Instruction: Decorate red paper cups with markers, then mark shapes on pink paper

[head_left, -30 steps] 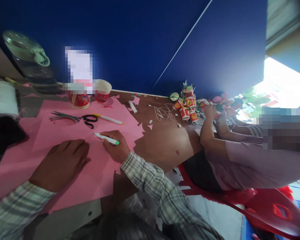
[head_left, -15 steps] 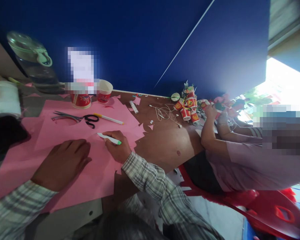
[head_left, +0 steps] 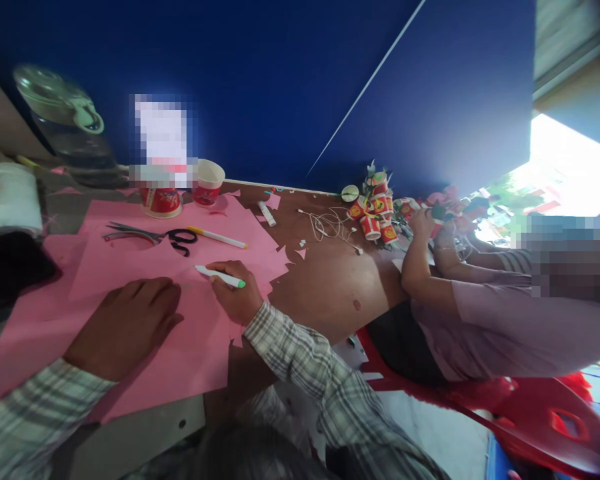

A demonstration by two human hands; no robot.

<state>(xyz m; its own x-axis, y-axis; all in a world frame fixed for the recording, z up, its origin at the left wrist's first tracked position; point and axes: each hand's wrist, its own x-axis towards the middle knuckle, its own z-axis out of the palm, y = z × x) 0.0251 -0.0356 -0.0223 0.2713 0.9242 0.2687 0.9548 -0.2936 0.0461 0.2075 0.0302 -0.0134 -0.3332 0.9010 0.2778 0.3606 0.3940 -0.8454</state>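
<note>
A large pink paper sheet (head_left: 195, 347) covers the near left of the brown table (head_left: 330, 287). My left hand (head_left: 125, 327) lies flat on the sheet, fingers stretched out, holding nothing. My right hand (head_left: 237, 297) is closed round a white pen with a green end (head_left: 220, 276), whose tip rests on the pink paper just right of my left fingertips. Both of my sleeves are checked.
Black-handled scissors (head_left: 155, 236) and a second white pen (head_left: 217, 237) lie farther back on the pink paper. Two red paper cups (head_left: 161, 200) stand by the blue wall. A white cable (head_left: 330, 227) and stacked red cups (head_left: 375, 213) sit mid-table, where another person's hands (head_left: 430, 220) work from a red chair (head_left: 530, 413).
Almost nothing: my right hand and pen have shifted slightly to the right on the paper. My left hand stays flat in place.
</note>
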